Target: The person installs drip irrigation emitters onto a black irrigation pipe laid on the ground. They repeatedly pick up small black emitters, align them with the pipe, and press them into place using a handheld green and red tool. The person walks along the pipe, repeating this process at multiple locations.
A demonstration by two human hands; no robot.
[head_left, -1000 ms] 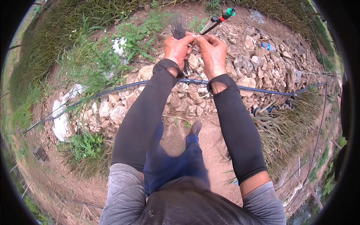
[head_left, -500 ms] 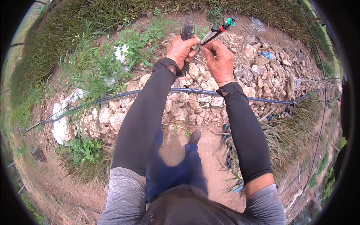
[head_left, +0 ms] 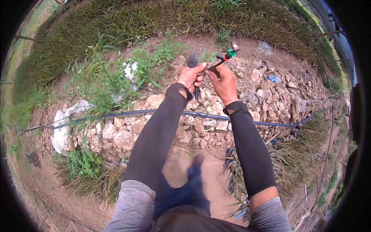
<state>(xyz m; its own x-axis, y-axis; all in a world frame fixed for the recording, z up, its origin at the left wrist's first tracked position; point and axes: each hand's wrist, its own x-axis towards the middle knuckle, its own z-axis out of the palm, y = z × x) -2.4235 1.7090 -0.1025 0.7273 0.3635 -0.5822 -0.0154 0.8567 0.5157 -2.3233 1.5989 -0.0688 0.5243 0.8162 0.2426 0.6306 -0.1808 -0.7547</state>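
My left hand (head_left: 188, 80) is closed around a bundle of thin dark wires (head_left: 193, 60), which stick out above and below the fist. Close beside it, my right hand (head_left: 225, 84) pinches the lower part of a small sprinkler (head_left: 231, 53) with a green head, a red ring and a black tube. Alongside that tube runs a pale grey stake (head_left: 213, 62) with a dark tip, tilted up to the right. Its lower end passes between both hands, where the fingers hide just how it is gripped.
A dark blue hose (head_left: 162, 111) crosses a low bank of loose stones (head_left: 266, 96) below my hands. White plastic sheeting (head_left: 60, 133) lies left among green weeds (head_left: 104, 83). A blue-labelled plastic bottle (head_left: 274, 79) lies on the right. Long-leaved plants (head_left: 162, 19) line the far side.
The whole scene sits lower in the picture as the view shifts. Both hands stay together, and the sprinkler's head has come slightly lower and to the left. My legs have moved.
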